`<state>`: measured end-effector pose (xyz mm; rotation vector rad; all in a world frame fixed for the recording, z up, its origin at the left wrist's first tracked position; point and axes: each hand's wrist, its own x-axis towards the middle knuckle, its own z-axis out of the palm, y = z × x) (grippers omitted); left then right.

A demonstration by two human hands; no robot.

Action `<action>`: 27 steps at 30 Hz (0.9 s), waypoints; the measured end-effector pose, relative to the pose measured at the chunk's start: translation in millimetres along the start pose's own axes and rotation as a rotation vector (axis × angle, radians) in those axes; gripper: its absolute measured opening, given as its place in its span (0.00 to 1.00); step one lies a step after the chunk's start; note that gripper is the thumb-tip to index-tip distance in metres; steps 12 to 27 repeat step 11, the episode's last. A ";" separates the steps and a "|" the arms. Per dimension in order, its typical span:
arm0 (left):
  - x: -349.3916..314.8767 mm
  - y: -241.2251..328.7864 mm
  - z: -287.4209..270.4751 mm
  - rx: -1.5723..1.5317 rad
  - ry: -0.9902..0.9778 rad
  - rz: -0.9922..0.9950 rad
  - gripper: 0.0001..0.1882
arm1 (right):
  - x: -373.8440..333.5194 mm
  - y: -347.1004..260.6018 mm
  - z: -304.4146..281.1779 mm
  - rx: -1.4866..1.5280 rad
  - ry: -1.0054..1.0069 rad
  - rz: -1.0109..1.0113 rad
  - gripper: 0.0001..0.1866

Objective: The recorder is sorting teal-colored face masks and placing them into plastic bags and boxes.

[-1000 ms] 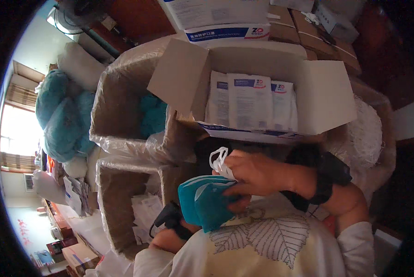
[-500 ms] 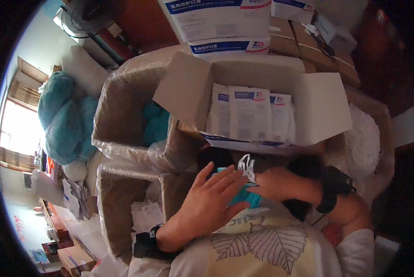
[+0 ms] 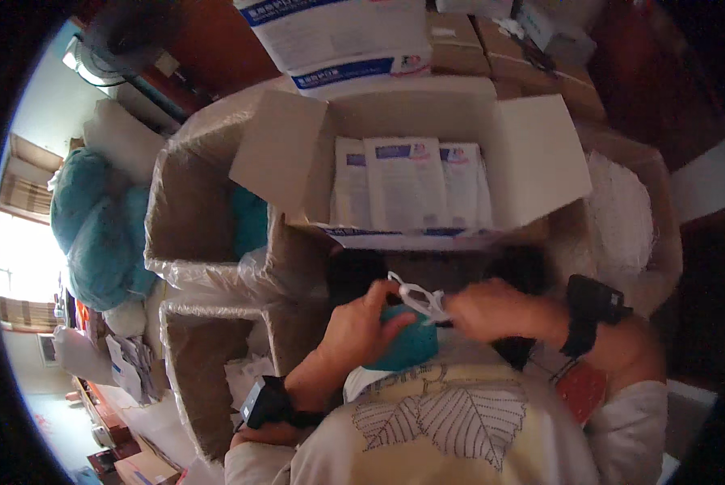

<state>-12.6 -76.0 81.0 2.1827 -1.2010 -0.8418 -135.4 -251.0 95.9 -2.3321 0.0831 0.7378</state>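
In front of my chest is a turquoise face mask (image 3: pixel 411 346) with white elastic loops (image 3: pixel 417 297). My left hand (image 3: pixel 354 327) is curled at the mask's upper left, its thumb and fingers closing on the edge where a loop begins. On the other side my right hand (image 3: pixel 495 311), a little blurred, is closed round the gathered ends of the loops, which stretch between both hands. How many masks lie together there cannot be made out. Beyond the hands stands an open carton (image 3: pixel 540 162), holding several white printed packets (image 3: pixel 407 186).
To the left are two plastic-lined cartons: the farther bin (image 3: pixel 197 194) holds turquoise items, the nearer bin (image 3: pixel 209 364) white papers or packets. Large turquoise bundles (image 3: pixel 100 234) sit beyond them. Closed white boxes (image 3: pixel 338 36) are stacked behind; a lined box with white material (image 3: pixel 621 210) stands right.
My left hand was spread flat over the mask and has now curled in to its edge. The white loops have been drawn out sideways between my hands. The whole view has shifted slightly.
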 end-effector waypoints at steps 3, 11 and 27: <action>1.1 -3.9 14.9 -0.239 0.116 -0.090 0.15 | 9.0 3.7 9.0 -0.117 0.433 -0.047 0.08; -18.1 -56.1 77.6 -0.913 0.064 -0.266 0.17 | 57.5 -14.3 49.9 1.709 0.319 -0.512 0.16; -18.1 -56.1 77.6 -0.913 0.064 -0.266 0.17 | 57.5 -14.3 49.9 1.709 0.319 -0.512 0.16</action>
